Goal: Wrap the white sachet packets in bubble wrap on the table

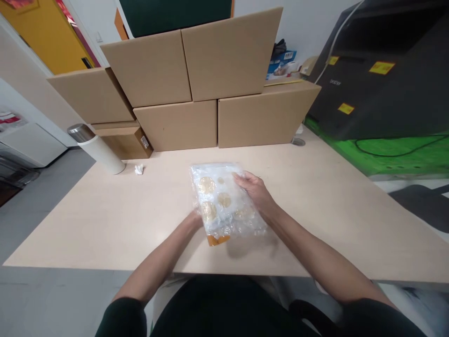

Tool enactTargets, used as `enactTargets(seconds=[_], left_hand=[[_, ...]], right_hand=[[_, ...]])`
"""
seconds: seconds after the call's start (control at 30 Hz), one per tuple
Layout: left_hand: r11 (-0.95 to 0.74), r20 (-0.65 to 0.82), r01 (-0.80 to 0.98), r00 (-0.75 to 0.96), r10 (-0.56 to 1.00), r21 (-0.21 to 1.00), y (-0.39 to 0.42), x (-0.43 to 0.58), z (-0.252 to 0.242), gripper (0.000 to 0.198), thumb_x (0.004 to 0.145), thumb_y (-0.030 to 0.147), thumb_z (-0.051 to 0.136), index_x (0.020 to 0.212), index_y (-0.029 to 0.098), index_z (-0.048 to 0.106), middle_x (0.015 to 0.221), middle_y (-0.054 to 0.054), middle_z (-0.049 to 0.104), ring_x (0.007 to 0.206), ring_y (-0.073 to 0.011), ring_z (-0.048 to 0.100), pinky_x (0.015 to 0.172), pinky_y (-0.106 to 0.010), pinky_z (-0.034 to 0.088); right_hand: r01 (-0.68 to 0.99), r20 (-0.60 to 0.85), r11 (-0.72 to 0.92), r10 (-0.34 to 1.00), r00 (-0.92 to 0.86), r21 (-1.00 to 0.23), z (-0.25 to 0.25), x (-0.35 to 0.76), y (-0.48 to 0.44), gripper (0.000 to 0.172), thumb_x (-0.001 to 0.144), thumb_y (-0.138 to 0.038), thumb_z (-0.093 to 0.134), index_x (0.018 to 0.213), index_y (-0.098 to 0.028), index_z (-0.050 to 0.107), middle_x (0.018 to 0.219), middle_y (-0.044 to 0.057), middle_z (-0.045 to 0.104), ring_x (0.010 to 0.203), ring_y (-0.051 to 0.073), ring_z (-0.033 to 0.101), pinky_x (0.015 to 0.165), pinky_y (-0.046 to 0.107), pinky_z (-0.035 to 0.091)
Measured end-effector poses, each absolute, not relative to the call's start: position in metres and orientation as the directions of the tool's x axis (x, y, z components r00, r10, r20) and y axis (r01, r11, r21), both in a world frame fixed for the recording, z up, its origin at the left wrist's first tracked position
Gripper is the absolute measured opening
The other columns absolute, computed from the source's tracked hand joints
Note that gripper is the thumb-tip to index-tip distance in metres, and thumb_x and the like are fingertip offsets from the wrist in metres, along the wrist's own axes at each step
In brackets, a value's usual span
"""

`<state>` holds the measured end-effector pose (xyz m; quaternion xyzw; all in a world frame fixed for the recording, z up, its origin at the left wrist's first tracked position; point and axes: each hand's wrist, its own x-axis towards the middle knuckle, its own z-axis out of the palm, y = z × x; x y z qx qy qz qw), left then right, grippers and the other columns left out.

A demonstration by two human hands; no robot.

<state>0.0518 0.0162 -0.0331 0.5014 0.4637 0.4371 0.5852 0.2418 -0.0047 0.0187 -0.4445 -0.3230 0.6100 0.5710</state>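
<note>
A clear plastic bag (pixel 220 201) holding several round pale biscuits and something orange at its near end is held just above the light wooden table (pixel 105 220). My right hand (pixel 254 192) grips the bag's right side, fingers curled over its top. My left hand (pixel 195 219) holds the bag's left lower edge and is mostly hidden behind it.
Stacked cardboard boxes (pixel 196 93) line the table's back edge. A white cylinder flask with a metal cap (pixel 96 147) lies at the back left beside a small crumpled white scrap (pixel 139 169). A black printer (pixel 386 70) stands at the right over a green surface.
</note>
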Motion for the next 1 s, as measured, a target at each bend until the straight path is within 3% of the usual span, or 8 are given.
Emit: enactTargets(seconds=[0.13,0.3,0.4,0.53,0.67,0.8,0.9,1.0], left_hand=[[0.213,-0.196,-0.230,0.095,0.976,0.950,0.037,0.032,-0.030,0.036,0.082,0.049,0.070,0.098,0.017,0.067,0.088,-0.007,0.069,0.081,-0.0209,0.066,0.078,-0.036,0.055],[0.202,-0.139,-0.357,0.195,0.971,0.912,0.038,0.013,-0.005,0.060,0.085,0.071,0.052,0.115,0.020,0.064,0.100,-0.009,0.071,0.091,-0.0236,0.068,0.082,-0.037,0.054],[0.181,-0.075,-0.323,0.315,0.946,0.929,0.027,0.023,-0.004,0.054,0.077,0.058,0.071,0.113,0.018,0.066,0.099,-0.008,0.073,0.094,-0.0248,0.069,0.084,-0.035,0.052],[0.125,-0.088,-0.215,0.172,0.981,0.969,0.024,0.042,-0.026,0.037,0.068,0.041,0.081,0.095,0.017,0.070,0.079,-0.002,0.072,0.080,-0.0211,0.068,0.074,-0.030,0.051],[0.202,-0.180,-0.186,0.127,0.975,0.962,0.027,0.046,-0.043,0.029,0.075,0.044,0.073,0.083,0.016,0.069,0.072,-0.003,0.070,0.072,-0.0212,0.066,0.067,-0.032,0.051],[0.293,-0.232,-0.243,0.252,0.940,0.925,0.028,0.041,-0.036,0.045,0.079,0.054,0.068,0.101,0.014,0.067,0.089,-0.010,0.073,0.081,-0.0241,0.069,0.075,-0.036,0.054],[0.256,-0.209,-0.202,0.228,0.951,0.945,0.030,0.038,-0.031,0.075,0.069,0.040,0.084,0.132,0.017,0.051,0.104,-0.011,0.070,0.085,-0.0229,0.069,0.080,-0.037,0.055],[0.198,-0.199,0.024,0.113,0.973,0.980,0.035,0.037,-0.034,0.107,0.067,0.037,0.085,0.152,0.024,0.022,0.109,-0.010,0.066,0.084,-0.0222,0.068,0.080,-0.041,0.055]], right_hand=[[-0.519,-0.225,-0.175,0.974,0.034,-0.837,0.011,0.250,0.002,0.034,0.061,-0.038,0.087,0.081,-0.022,0.065,0.074,-0.002,0.069,0.061,0.014,0.061,0.060,0.029,0.050],[-0.530,-0.256,-0.248,0.965,-0.059,-0.811,0.005,0.250,0.009,0.038,0.058,-0.035,0.088,0.088,-0.021,0.068,0.084,0.002,0.075,0.071,0.020,0.068,0.064,0.031,0.054],[-0.529,-0.253,-0.256,0.964,-0.081,-0.809,0.006,0.245,0.011,0.037,0.060,-0.035,0.086,0.088,-0.021,0.067,0.083,0.002,0.075,0.076,0.021,0.070,0.067,0.032,0.056],[-0.511,-0.225,-0.184,0.974,0.019,-0.839,0.006,0.237,0.010,0.039,0.061,-0.042,0.085,0.086,-0.022,0.064,0.073,-0.002,0.070,0.069,0.018,0.067,0.063,0.029,0.053],[-0.236,-0.172,-0.119,0.960,0.219,-0.964,-0.008,0.235,0.017,0.038,0.068,-0.050,0.078,0.069,-0.022,0.052,0.059,-0.006,0.051,0.055,0.011,0.049,0.052,0.025,0.041],[0.143,0.033,-0.021,0.932,0.360,-0.990,-0.034,0.235,0.038,0.047,0.076,-0.053,0.067,0.061,-0.024,0.033,0.061,-0.005,0.039,0.063,0.013,0.042,0.059,0.026,0.040],[0.352,0.153,0.015,0.917,0.368,-0.936,-0.050,0.234,0.054,0.037,0.079,-0.051,0.062,0.068,-0.024,0.039,0.082,0.002,0.052,0.084,0.019,0.051,0.080,0.034,0.047],[0.488,0.245,0.048,0.905,0.348,-0.872,-0.058,0.238,0.058,0.032,0.081,-0.049,0.060,0.095,-0.021,0.052,0.118,0.014,0.054,0.114,0.028,0.050,0.100,0.047,0.042]])
